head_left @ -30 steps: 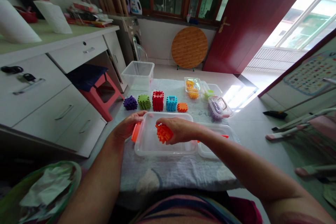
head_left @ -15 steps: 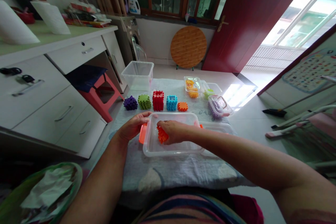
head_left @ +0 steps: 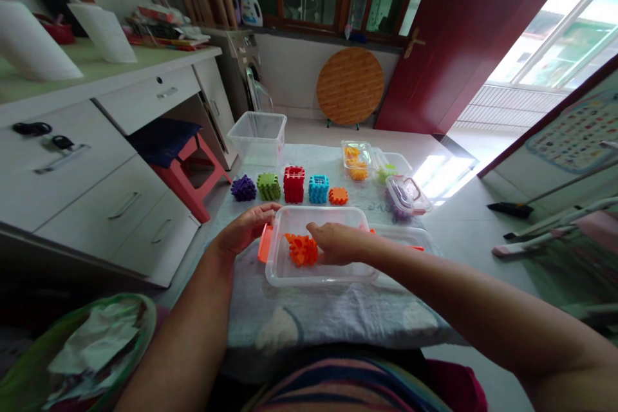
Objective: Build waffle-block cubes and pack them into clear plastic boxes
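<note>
A clear plastic container [head_left: 316,279] with orange side clips stands on the cloth-covered table in front of me. My left hand [head_left: 247,228] grips its left rim near the far corner. An orange clip [head_left: 265,243] hangs out on that side. Inside the container lies a small heap of orange interlocking blocks [head_left: 302,250]. My right hand [head_left: 340,243] is low in the container, just right of the heap, fingers pointing down and loosely apart. Its lower fingers are partly hidden. Behind the container stand purple [head_left: 243,188], green [head_left: 268,186], red [head_left: 294,184], blue [head_left: 318,188] and orange [head_left: 338,196] block pieces in a row.
A clear open bin [head_left: 258,135] stands at the table's far left. Lidded boxes with yellow [head_left: 358,159] and purple [head_left: 408,196] pieces sit at the far right. A clear lid [head_left: 410,237] lies beside the container. A pink stool [head_left: 193,174] is left of the table.
My right hand has shifted right, off the orange blocks, which now show as a wider heap in the container. The left hand stays on the rim. The view has shifted slightly.
</note>
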A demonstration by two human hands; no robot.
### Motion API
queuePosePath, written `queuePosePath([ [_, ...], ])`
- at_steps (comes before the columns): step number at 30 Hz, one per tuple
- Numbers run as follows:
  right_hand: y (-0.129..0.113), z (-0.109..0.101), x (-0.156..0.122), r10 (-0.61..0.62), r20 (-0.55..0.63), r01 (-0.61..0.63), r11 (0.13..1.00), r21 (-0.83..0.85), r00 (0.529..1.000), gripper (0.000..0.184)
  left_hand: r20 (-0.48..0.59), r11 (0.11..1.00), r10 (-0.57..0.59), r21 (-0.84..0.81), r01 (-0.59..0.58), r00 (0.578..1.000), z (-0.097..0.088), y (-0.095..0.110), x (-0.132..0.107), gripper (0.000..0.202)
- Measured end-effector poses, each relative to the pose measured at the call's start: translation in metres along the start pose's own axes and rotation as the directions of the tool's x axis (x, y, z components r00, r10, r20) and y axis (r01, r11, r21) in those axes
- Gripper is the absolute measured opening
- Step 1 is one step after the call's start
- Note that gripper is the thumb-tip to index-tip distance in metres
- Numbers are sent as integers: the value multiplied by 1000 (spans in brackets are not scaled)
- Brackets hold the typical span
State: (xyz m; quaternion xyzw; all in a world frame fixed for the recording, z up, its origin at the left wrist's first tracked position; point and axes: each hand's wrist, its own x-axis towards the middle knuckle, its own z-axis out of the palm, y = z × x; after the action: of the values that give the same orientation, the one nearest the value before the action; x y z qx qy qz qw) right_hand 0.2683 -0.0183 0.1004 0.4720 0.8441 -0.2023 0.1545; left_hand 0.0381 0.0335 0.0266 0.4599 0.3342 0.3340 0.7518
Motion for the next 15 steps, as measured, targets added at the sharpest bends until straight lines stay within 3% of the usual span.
queuePosePath([
  [4,2,-2,-1,-13,104,3,995,96,994,52,-205,986,168,59,-159,964,-8,3,2,44],
  [6,1,-2,0,-30,129,10,988,157,991,52,-368,973,228,114,-200,901,-12,2,6,41],
  [9,-3,-3,1,-21,148,-13,974,227,989,50,-541,964,238,232,-129,807,-17,-2,12,35],
  [11,-5,-5,1,-23,159,-20,965,263,987,50,-559,955,235,286,-81,795,-18,-4,15,34],
  [15,-6,-3,4,-27,114,-9,953,302,993,54,-512,946,243,314,-84,824,-16,-7,16,35],
])
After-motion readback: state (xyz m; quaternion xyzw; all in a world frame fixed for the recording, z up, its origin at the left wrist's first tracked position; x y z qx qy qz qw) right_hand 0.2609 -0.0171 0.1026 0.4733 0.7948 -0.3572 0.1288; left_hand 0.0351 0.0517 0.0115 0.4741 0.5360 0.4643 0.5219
